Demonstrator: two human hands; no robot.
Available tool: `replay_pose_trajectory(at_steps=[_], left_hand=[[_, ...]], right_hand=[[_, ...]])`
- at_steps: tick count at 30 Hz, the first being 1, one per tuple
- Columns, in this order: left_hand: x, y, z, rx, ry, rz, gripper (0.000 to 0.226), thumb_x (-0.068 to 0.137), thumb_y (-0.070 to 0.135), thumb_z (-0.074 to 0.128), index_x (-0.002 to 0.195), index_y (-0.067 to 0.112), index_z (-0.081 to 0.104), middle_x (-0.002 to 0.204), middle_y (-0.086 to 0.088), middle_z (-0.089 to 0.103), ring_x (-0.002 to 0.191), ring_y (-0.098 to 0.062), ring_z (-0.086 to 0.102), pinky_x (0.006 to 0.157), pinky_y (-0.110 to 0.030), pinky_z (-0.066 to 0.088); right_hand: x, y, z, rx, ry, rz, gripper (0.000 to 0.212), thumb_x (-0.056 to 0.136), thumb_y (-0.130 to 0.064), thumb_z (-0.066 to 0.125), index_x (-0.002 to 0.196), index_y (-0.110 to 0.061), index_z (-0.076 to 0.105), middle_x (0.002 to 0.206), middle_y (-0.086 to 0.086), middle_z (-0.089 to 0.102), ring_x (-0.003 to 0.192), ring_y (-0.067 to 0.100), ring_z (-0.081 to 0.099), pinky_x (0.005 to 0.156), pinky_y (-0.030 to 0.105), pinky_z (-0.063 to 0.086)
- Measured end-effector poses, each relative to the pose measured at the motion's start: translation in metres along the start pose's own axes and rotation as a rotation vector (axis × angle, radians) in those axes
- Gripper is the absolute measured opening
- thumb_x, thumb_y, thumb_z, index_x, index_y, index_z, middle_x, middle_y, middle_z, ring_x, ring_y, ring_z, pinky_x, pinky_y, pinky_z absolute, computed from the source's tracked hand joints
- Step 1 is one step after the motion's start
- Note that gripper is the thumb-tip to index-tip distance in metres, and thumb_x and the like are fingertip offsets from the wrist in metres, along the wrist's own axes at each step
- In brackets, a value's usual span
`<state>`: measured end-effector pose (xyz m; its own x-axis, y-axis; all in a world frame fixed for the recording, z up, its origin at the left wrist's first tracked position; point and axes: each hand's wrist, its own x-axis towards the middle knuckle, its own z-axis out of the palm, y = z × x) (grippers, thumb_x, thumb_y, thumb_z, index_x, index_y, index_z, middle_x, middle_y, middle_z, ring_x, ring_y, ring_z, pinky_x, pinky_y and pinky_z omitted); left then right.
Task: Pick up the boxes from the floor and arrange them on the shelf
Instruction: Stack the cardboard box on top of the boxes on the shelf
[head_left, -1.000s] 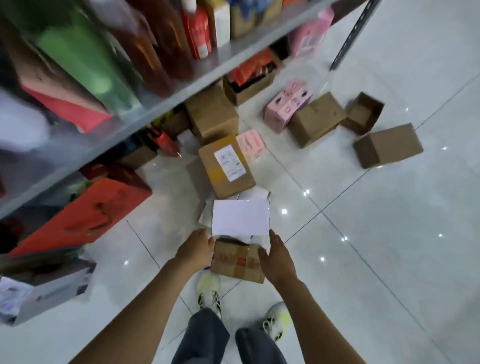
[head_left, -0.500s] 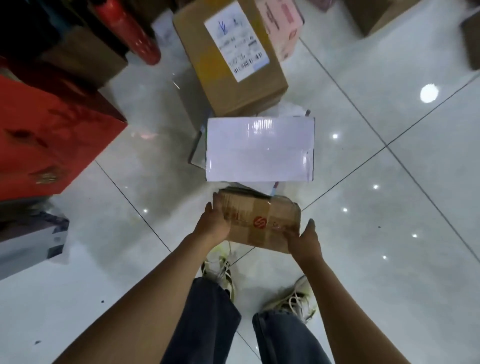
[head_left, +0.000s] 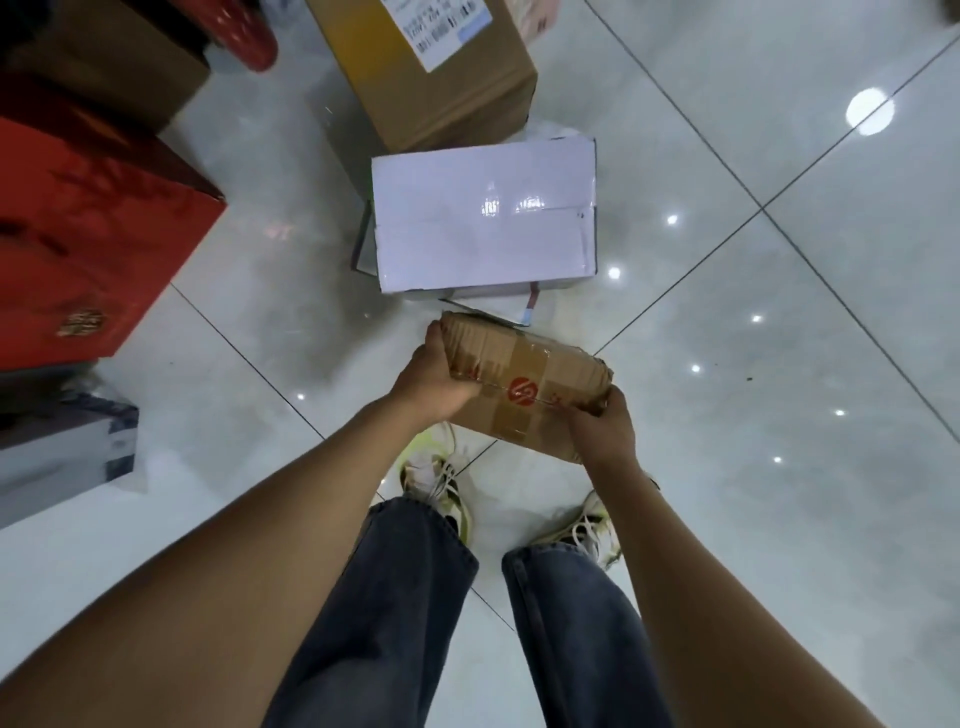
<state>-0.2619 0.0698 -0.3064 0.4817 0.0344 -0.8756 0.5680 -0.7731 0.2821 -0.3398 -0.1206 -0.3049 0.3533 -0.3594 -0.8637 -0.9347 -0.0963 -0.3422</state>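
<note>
Lifting seems the step in hand in the head view: the left hand (head_left: 434, 382) and right hand (head_left: 602, 428) grip opposite ends of the small taped brown cardboard box (head_left: 524, 384), fingers curled around it (undersides hidden), above the glossy white tiled floor (head_left: 779, 467). Next, I judge, it must be carried to the shelf.

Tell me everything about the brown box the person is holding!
The taped brown box is crumpled cardboard wrapped in shiny clear tape, with a round red logo on top. It sits tilted, above the shoes and just in front of the white box. The left hand grips its left end, and the right hand grips its right corner.
</note>
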Motion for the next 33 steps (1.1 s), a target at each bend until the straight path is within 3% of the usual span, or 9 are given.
replay_pose_trajectory(at_steps=[3, 5, 12, 17, 22, 24, 27, 29, 33], left_hand=[[-0.034, 0.017, 0.003, -0.011, -0.029, -0.005, 0.069, 0.075, 0.028, 0.073, 0.129, 0.016, 0.033, 0.111, -0.004, 0.054, 0.1, -0.022, 0.056, 0.077, -0.03, 0.048], [-0.052, 0.025, 0.008, -0.008, -0.054, -0.014, 0.065, 0.075, 0.028, 0.073, 0.125, 0.015, 0.033, 0.107, -0.001, 0.053, 0.097, -0.019, 0.054, 0.074, -0.029, 0.046], [-0.158, 0.113, 0.006, -0.026, -0.103, 0.097, 0.076, 0.07, 0.028, 0.077, 0.131, 0.02, 0.032, 0.102, 0.008, 0.057, 0.092, -0.007, 0.056, 0.067, -0.021, 0.044], [-0.267, 0.217, -0.016, 0.049, 0.043, 0.294, 0.081, 0.061, 0.045, 0.074, 0.129, 0.027, 0.035, 0.106, 0.005, 0.061, 0.098, -0.018, 0.062, 0.085, -0.039, 0.055], [-0.385, 0.317, -0.059, 0.178, 0.188, 0.452, 0.082, 0.069, 0.043, 0.071, 0.136, 0.018, 0.032, 0.122, -0.005, 0.058, 0.11, -0.027, 0.06, 0.09, -0.037, 0.05], [-0.424, 0.35, -0.081, 0.195, 0.239, 0.484, 0.084, 0.071, 0.045, 0.069, 0.138, 0.014, 0.029, 0.126, -0.009, 0.057, 0.113, -0.031, 0.058, 0.092, -0.036, 0.049], [-0.499, 0.407, -0.116, 0.207, 0.35, 0.559, 0.085, 0.073, 0.047, 0.066, 0.142, 0.014, 0.027, 0.128, -0.011, 0.056, 0.114, -0.032, 0.057, 0.094, -0.038, 0.048], [-0.54, 0.437, -0.14, 0.19, 0.437, 0.615, 0.084, 0.075, 0.043, 0.065, 0.143, 0.011, 0.026, 0.127, -0.011, 0.057, 0.112, -0.033, 0.058, 0.092, -0.038, 0.049], [-0.623, 0.491, -0.197, 0.201, 0.584, 0.766, 0.084, 0.07, 0.036, 0.062, 0.14, 0.006, 0.028, 0.123, -0.014, 0.06, 0.108, -0.032, 0.06, 0.087, -0.042, 0.053]], right_hand=[[-0.031, -0.007, -0.027, 0.038, 0.036, 0.005, 0.058, 0.07, -0.027, 0.063, 0.124, -0.017, 0.048, 0.1, -0.002, 0.06, 0.096, 0.025, 0.059, 0.08, 0.038, 0.051], [-0.043, -0.011, -0.042, 0.017, 0.066, -0.004, 0.054, 0.073, -0.023, 0.063, 0.125, -0.017, 0.048, 0.1, -0.002, 0.06, 0.094, 0.024, 0.058, 0.078, 0.038, 0.049], [-0.118, -0.06, -0.158, 0.051, 0.2, -0.043, 0.053, 0.077, -0.018, 0.065, 0.127, -0.016, 0.046, 0.104, 0.0, 0.059, 0.093, 0.024, 0.056, 0.071, 0.031, 0.041], [-0.202, -0.104, -0.252, 0.17, 0.285, -0.063, 0.056, 0.08, -0.023, 0.065, 0.13, -0.014, 0.043, 0.099, 0.001, 0.055, 0.086, 0.023, 0.052, 0.069, 0.031, 0.04], [-0.302, -0.16, -0.342, 0.3, 0.308, -0.146, 0.07, 0.067, -0.04, 0.063, 0.128, -0.012, 0.044, 0.107, 0.004, 0.056, 0.091, 0.023, 0.05, 0.077, 0.033, 0.04], [-0.34, -0.19, -0.374, 0.289, 0.311, -0.217, 0.077, 0.06, -0.044, 0.056, 0.128, -0.01, 0.044, 0.115, 0.008, 0.059, 0.096, 0.026, 0.054, 0.08, 0.034, 0.042], [-0.395, -0.238, -0.431, 0.256, 0.346, -0.382, 0.074, 0.068, -0.049, 0.059, 0.129, -0.01, 0.045, 0.121, 0.012, 0.061, 0.109, 0.033, 0.058, 0.086, 0.036, 0.046], [-0.426, -0.272, -0.464, 0.257, 0.377, -0.478, 0.062, 0.078, -0.044, 0.065, 0.129, -0.013, 0.045, 0.118, 0.009, 0.061, 0.107, 0.031, 0.058, 0.084, 0.035, 0.046], [-0.505, -0.334, -0.527, 0.288, 0.463, -0.686, 0.057, 0.075, -0.041, 0.067, 0.124, -0.019, 0.047, 0.114, 0.004, 0.062, 0.106, 0.027, 0.058, 0.09, 0.036, 0.047]])
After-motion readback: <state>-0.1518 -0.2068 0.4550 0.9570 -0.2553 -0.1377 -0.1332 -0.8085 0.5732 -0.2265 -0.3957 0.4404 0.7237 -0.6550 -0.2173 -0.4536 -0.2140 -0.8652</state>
